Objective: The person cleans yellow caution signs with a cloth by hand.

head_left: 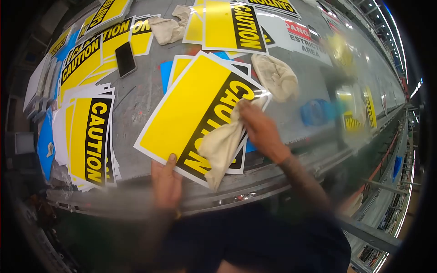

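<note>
A yellow and black caution sign point(175, 120) lies tilted at the middle of the table, over other signs and a blue sheet. My left hand point(167, 182) grips its lower left edge, with the thumb on top of the sign. On the sign's right side, my right hand point(260, 127) has its fingers closed on a cream cloth point(221, 148). The cloth hangs down across the black lettering and past the sign's lower edge. Part of the word on the sign is hidden under cloth and hand.
Stacks of caution signs lie at the left point(79, 136) and top point(223, 27). A phone point(125, 59), a second cloth point(275, 77), a third cloth point(167, 29), a blue object point(315, 112) and a danger sign point(302, 43) are on the table point(132, 102).
</note>
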Demonstrator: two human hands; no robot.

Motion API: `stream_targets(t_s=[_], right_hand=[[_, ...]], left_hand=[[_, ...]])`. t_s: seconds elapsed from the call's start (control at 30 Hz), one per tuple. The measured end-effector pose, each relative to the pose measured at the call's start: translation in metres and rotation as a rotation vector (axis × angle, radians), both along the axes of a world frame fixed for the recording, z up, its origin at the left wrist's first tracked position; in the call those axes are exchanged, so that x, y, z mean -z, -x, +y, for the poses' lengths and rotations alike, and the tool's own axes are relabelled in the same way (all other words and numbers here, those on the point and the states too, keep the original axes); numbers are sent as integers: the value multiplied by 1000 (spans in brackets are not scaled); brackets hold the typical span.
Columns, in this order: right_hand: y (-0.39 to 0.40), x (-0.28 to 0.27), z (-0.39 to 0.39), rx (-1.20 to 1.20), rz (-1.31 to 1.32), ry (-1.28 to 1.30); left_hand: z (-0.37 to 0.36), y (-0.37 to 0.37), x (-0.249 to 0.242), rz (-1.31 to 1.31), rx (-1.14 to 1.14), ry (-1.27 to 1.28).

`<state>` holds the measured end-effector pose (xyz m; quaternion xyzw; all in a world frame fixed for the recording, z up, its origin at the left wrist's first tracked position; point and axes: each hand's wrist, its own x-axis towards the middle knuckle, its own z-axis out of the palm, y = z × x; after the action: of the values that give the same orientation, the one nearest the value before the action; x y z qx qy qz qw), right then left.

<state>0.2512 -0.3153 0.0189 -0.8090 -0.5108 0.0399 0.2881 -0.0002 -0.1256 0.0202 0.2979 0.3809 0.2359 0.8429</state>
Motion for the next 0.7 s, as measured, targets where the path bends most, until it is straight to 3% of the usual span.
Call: stream_targets(t_s=[0.27, 0.33, 0.4, 0.47, 0.53, 0.6, 0.63, 0.7], right_hand=[[115, -19, 26, -276, 99, 76], [120, -3, 23, -530, 240, -68], [131, -15, 3, -667, 819, -63], [111, -52, 3, -537, 959, -73], [65, -78, 0, -173, 802, -128], [14, -86, 8, 215, 543, -354], [-14, -88, 16, 231, 293, -428], [-52, -74, 30, 285, 216, -405]], left_hand=[[0, -3, -5, -3, -42, 23], [1, -8, -14, -25, -13, 55], [7, -6, -17, -58, 26, 94], [15, -5, -11, -71, 65, 63], [20, 1, -12, -59, 72, 50], [28, 10, -2, -101, 112, 10], [30, 12, 1, -108, 108, 27], [32, 14, 7, -113, 113, 34]])
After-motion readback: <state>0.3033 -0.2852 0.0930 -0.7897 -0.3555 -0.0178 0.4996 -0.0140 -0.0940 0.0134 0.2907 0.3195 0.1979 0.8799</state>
